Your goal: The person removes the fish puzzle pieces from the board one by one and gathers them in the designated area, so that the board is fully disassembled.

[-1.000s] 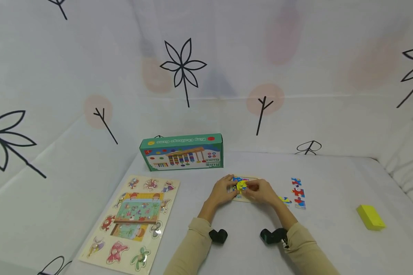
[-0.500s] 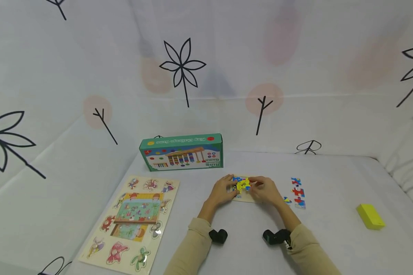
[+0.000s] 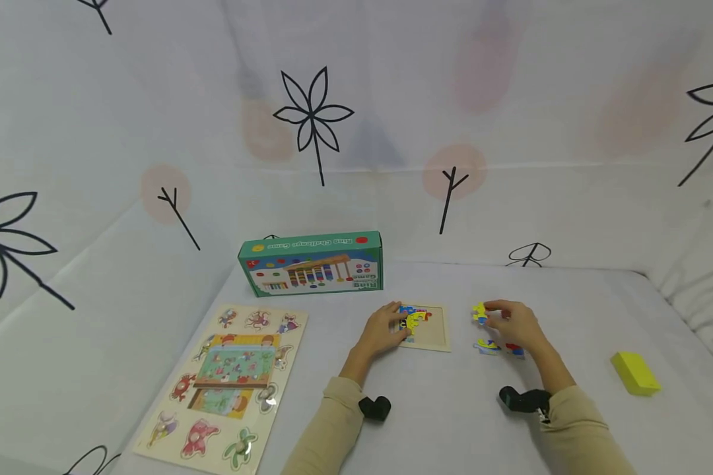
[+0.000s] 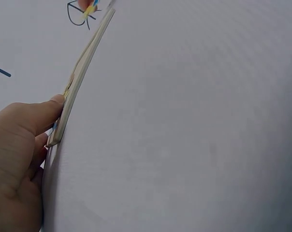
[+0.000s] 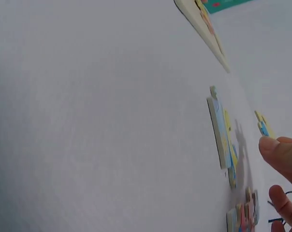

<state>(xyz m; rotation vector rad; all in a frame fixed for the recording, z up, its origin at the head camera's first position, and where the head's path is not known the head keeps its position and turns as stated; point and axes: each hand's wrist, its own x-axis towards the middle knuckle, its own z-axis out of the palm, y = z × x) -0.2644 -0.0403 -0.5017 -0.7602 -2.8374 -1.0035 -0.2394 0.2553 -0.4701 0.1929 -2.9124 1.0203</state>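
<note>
A wooden puzzle tray [image 3: 436, 330] lies on the white table, its left part filled with blue, yellow and red jigsaw pieces. My left hand [image 3: 380, 330] grips the tray's left side; in the left wrist view the thumb presses on top at the edge of the tray [image 4: 85, 67]. To the right of the tray, my right hand [image 3: 518, 324] pinches a yellow and blue puzzle piece [image 3: 479, 313] between thumb and fingers, above the table. Just below it lies a loose yellow and blue piece [image 3: 487, 346]. Red and blue pieces [image 3: 515, 350] are partly hidden behind the right hand.
At the back left stands a green ring game box [image 3: 311, 264]. A large animal peg puzzle board [image 3: 291, 379] lies at left, with a picture puzzle [image 3: 237, 363] on it. A yellow block [image 3: 636, 373] sits at right.
My right hand has moved right, away from the tray, carrying the yellow and blue puzzle piece with it. The tray's right part is now uncovered. The left hand stays on the tray.
</note>
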